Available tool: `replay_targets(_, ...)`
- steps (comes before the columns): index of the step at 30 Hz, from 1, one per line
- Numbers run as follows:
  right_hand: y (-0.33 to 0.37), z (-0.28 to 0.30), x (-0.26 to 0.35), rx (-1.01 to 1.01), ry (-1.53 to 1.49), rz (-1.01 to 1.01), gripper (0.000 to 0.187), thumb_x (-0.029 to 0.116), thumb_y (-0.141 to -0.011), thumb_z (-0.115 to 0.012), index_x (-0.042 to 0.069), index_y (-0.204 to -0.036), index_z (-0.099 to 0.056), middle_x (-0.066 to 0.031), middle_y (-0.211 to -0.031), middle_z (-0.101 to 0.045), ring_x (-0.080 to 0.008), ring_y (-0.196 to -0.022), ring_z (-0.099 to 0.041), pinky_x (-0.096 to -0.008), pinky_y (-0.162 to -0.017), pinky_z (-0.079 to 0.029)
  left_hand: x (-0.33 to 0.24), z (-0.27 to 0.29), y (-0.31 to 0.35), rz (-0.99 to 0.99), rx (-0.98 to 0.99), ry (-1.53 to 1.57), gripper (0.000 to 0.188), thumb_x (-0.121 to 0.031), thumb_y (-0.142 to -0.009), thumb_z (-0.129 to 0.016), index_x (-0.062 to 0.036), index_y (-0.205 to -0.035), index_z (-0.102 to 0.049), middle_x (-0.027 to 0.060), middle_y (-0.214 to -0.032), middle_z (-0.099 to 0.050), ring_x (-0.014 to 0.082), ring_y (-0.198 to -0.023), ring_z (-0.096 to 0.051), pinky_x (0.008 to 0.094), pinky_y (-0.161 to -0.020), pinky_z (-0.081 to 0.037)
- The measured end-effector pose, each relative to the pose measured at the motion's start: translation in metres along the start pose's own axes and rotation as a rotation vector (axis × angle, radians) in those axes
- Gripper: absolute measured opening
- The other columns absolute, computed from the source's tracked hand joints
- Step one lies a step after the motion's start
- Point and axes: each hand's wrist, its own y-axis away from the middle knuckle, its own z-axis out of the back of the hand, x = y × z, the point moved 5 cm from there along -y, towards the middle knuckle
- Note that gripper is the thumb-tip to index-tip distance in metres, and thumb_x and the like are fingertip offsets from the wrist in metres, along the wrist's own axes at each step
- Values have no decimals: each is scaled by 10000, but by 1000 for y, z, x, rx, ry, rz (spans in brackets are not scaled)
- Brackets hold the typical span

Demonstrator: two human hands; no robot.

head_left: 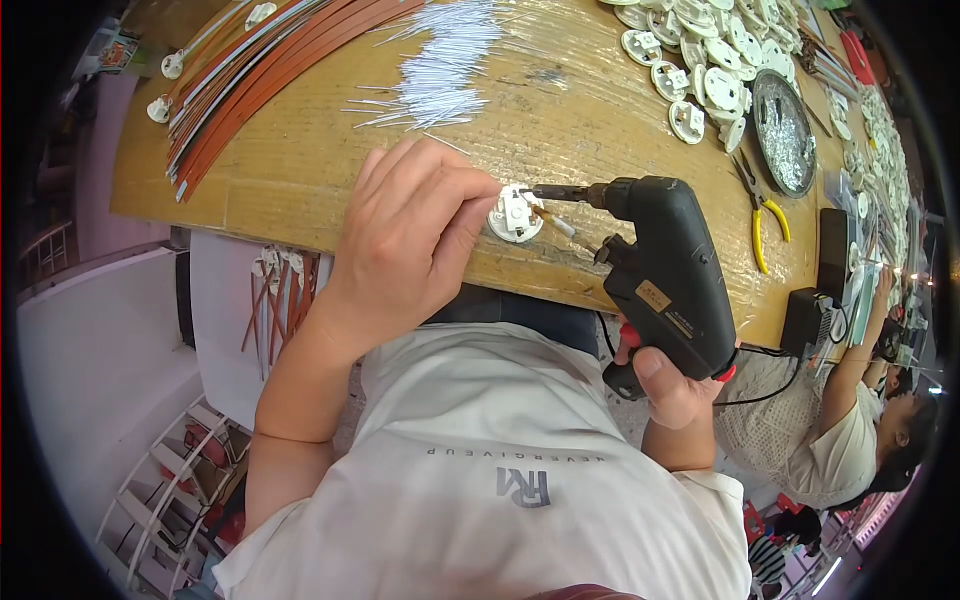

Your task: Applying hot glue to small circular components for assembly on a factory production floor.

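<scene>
My right hand (672,390) grips a black pistol-shaped soldering gun (675,270) from below, its long tip pointing left. That tip meets the upper edge of a round white plastic base (514,218) lying near the table's front edge. My left hand (405,235) is closed in a pinch, thumb and forefinger against the base beside the tip. What the pinch holds is too small to make out. A thin white wire (446,144) shows just beyond the left knuckles; whether it is held cannot be told. A short brown and white piece (555,221) sits between base and gun.
White wires (445,70) lie in a heap beyond my left hand, with brown strips (270,80) at far left. At right are piled white bases (715,60), a dark oval dish (783,130), yellow-handled pliers (760,212) and a black box (806,318). Another person (800,430) sits at right.
</scene>
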Motion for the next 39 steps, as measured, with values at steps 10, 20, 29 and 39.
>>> replay_targets(10, -1, -3, 1, -11, -2, -44, 214, 172, -730, -733, -4, -842, -686, -102, -723, -664, -263, -574, -614, -318, -576, -486, 1, -1, 0, 9, -4, 10, 91, -53, -872, -701, -72, -926, -630, 59, -868, -585, 263, -807, -566, 368, -718, -397)
replay_targets(20, 0, -4, 1, -33, 29, -49, 241, 173, -723, -742, -13, -871, -700, -94, -727, -686, -239, -576, -631, -307, -580, -491, 2, 1, 0, -1, 1, 14, 119, 7, -853, -722, -41, -944, -664, 70, -861, -649, 241, -761, -590, 340, -716, -411)
replay_targets(29, 2, -3, -2, -21, 4, -66, 252, 184, -723, -750, -11, -875, -703, -98, -744, -692, -228, -603, -643, -303, -586, -495, 3, 1, 1, -4, -1, 17, 123, 2, -849, -729, -44, -942, -662, 64, -835, -632, 237, -732, -571, 336, -695, -400)
replay_targets(39, 10, 9, -12, -46, -104, -180, 792, 210, -748, -795, -132, -1384, -470, -239, -986, -691, -232, -748, -694, -306, -523, -587, 3, 1, 1, 1, -23, 19, 116, -3, -848, -733, -46, -930, -663, 61, -832, -634, 234, -731, -572, 335, -694, -397)
